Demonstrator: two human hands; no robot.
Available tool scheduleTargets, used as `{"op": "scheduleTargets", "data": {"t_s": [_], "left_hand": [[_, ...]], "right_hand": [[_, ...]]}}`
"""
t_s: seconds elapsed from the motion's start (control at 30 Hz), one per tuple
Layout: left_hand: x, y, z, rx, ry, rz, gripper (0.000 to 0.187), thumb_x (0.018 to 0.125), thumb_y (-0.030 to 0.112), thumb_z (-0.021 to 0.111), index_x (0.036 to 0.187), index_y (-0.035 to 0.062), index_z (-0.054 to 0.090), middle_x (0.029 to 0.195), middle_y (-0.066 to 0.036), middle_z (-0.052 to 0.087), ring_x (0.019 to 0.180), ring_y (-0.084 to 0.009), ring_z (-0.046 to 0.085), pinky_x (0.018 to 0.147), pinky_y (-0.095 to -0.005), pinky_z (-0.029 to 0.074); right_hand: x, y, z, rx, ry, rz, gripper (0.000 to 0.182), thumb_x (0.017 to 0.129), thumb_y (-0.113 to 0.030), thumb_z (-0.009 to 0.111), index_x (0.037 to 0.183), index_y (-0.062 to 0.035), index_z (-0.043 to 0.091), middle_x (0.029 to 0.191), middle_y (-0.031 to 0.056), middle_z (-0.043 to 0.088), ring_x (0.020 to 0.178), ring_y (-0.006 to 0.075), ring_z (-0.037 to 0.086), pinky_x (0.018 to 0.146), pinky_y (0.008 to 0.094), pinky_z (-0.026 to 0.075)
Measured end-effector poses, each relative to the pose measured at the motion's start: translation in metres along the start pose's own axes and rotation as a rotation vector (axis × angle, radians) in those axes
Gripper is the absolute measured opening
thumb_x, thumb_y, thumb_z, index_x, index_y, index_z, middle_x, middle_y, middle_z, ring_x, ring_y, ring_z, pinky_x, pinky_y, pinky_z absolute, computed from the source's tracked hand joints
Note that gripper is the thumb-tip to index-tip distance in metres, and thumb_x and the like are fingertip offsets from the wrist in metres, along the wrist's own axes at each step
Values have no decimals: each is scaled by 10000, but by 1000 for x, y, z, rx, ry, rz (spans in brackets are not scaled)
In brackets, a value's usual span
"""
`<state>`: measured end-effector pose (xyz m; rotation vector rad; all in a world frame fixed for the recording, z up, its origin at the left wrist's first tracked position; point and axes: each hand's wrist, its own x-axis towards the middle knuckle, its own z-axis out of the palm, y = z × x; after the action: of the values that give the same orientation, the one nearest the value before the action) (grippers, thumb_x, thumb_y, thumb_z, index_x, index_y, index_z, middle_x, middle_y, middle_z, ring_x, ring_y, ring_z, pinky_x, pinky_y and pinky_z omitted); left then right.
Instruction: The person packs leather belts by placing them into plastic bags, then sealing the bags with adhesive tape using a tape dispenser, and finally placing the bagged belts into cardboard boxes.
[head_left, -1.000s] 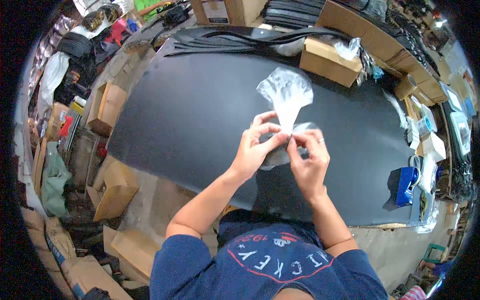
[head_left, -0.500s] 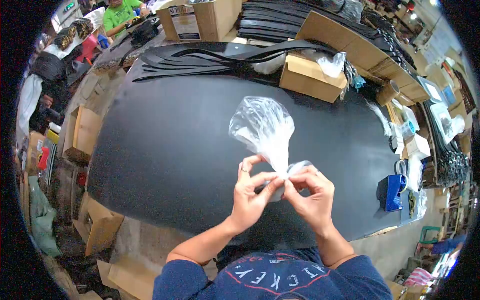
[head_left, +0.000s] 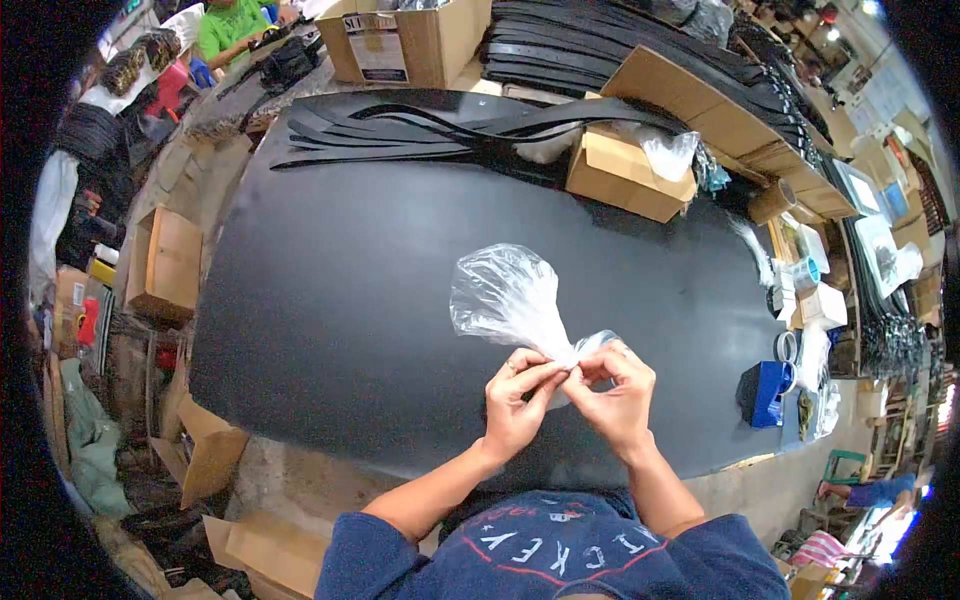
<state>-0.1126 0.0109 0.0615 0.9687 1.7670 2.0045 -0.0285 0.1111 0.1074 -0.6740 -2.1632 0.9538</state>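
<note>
A clear plastic bag is bunched to a narrow neck, with its puffed part spreading up and to the left over the dark table. My left hand pinches the gathered neck between thumb and fingers. Close against it, my right hand also pinches the plastic, and a small loop of film shows above its fingers. The fingertips of both hands nearly touch at the neck. What the bag contains, if anything, I cannot make out.
Long black straps lie along the far edge of the black table. Beside them stands a cardboard box with plastic on it. A blue box and tape rolls sit at the right. A person in green is at the far left.
The puffed part of the bag has tipped down and to the left. My left fingers have closed in around the neck, and both hands keep their pinch.
</note>
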Motion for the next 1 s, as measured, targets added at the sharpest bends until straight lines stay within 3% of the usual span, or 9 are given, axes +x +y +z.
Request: {"op": "scheduleTargets", "data": {"t_s": [0.33, 0.47, 0.53, 0.63, 0.73, 0.77, 0.87, 0.9, 1.0], "left_hand": [[-1, -2, -8, -182, -142, -102, 183, 845, -32, 618, 1019, 0, 667, 965, -76, 592, 916, -140, 572, 777, -249, 466], [3, 5, -27, -255, -306, -207, 247, 855, -44, 602, 1091, 4, 656, 1018, -77, 591, 964, -164, 569, 846, -252, 450], [11, 30, -36, 95, -328, 33, 285, 794, -44, 651, 1072, 14, 671, 971, -115, 619, 934, -231, 591, 862, -305, 466], [12, 51, -46, 424, -270, 463, 347, 716, 15, 722, 1057, 67, 682, 1134, -83, 607, 1072, -242, 569, 987, -416, 390], [32, 69, -30, 575, -477, 530, 430, 679, -20, 711, 1095, 81, 668, 1207, -80, 590, 1172, -230, 528, 1062, -457, 324], [34, 52, -26, 549, -532, 501, 472, 666, -13, 709, 1125, 82, 652, 1181, -68, 609, 1143, -219, 556, 1099, -492, 257], [44, 19, -15, 353, -535, 528, 458, 664, -24, 701, 1111, 67, 656, 1121, -71, 640, 1074, -208, 599, 1097, -493, 259], [47, 16, -11, 308, -517, 536, 438, 658, -45, 698, 1084, 51, 663, 1069, -85, 660, 1014, -233, 624, 1041, -448, 361], [43, 2, -4, 206, -440, 480, 412, 656, -73, 690, 1052, 40, 670, 1068, -108, 658, 1002, -251, 624, 934, -378, 461]], "right_hand": [[2, -5, 0, 37, 10, 32, 153, 664, -67, 712, 666, 2, 576, 642, 91, 555, 540, 178, 566, 504, 291, 450], [-1, -4, -1, -23, 20, 0, 129, 656, -56, 707, 667, 7, 595, 639, 76, 562, 552, 139, 570, 501, 260, 454], [-4, -9, 0, 31, 72, 32, 147, 654, -73, 709, 672, 1, 584, 646, 76, 554, 553, 150, 556, 490, 270, 440], [-7, -7, 2, 61, 148, 87, 151, 646, -77, 706, 674, -3, 577, 647, 77, 551, 555, 152, 545, 490, 281, 436], [-12, -7, 6, 126, 156, 103, 149, 630, -69, 692, 679, -3, 567, 647, 80, 543, 564, 165, 540, 506, 290, 434], [-13, -7, 9, 76, 183, 84, 148, 623, -65, 684, 683, -3, 564, 647, 81, 538, 567, 173, 536, 514, 292, 431], [-11, -3, 12, 49, 227, 112, 166, 619, -78, 666, 682, 26, 553, 681, 137, 545, 609, 250, 569, 545, 339, 446], [-12, -4, 11, 93, 261, 155, 159, 620, -74, 663, 685, 26, 557, 681, 139, 550, 606, 251, 571, 544, 336, 446], [-13, -3, 10, 139, 313, 214, 140, 636, -72, 668, 691, 19, 575, 667, 120, 568, 576, 202, 568, 533, 306, 447]]}}
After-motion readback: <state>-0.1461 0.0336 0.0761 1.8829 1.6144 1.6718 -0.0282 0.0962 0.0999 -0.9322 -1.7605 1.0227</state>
